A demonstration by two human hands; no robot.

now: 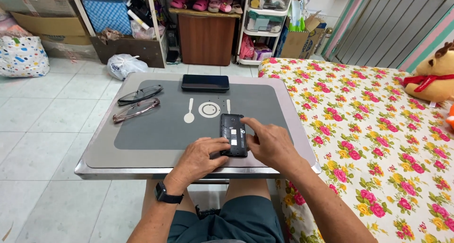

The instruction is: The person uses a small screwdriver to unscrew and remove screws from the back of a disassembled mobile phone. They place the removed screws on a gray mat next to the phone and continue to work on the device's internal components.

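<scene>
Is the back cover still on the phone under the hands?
No, the phone lies with its back open, inner compartments exposed, between left hand and right hand.

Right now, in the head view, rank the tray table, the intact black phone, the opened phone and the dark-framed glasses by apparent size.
1. tray table
2. dark-framed glasses and intact black phone: too alike to rank
3. opened phone: partly covered by both hands, so unsure
</scene>
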